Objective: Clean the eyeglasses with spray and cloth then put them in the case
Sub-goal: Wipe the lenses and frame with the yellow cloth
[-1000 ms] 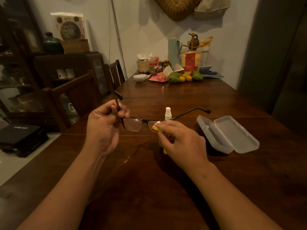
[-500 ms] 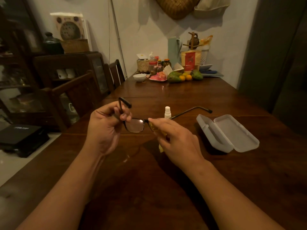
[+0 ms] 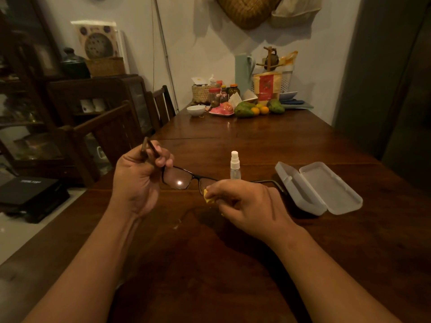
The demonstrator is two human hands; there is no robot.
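Note:
Black-framed eyeglasses (image 3: 178, 180) hang in the air above the dark wooden table (image 3: 233, 264). My left hand (image 3: 137, 180) grips their left temple arm near the hinge. My right hand (image 3: 247, 203) pinches a yellow cloth (image 3: 208, 198) around the right lens, so most of the cloth and that lens are hidden. The right temple arm sticks out toward the case. A small clear spray bottle (image 3: 234, 165) with a white top stands upright just behind the glasses. To the right lies a translucent grey glasses case (image 3: 319, 187), lid open.
Bowl (image 3: 196, 110), jars, a basket, a green jug and fruit (image 3: 245, 109) crowd the table's far end by the wall. Wooden chairs (image 3: 112, 134) and a dark cabinet stand along the left edge. A black box lies on the floor at left.
The glasses have dropped lower and tilted, their right arm now pointing at the case. My right hand has slid along the right lens with the cloth.

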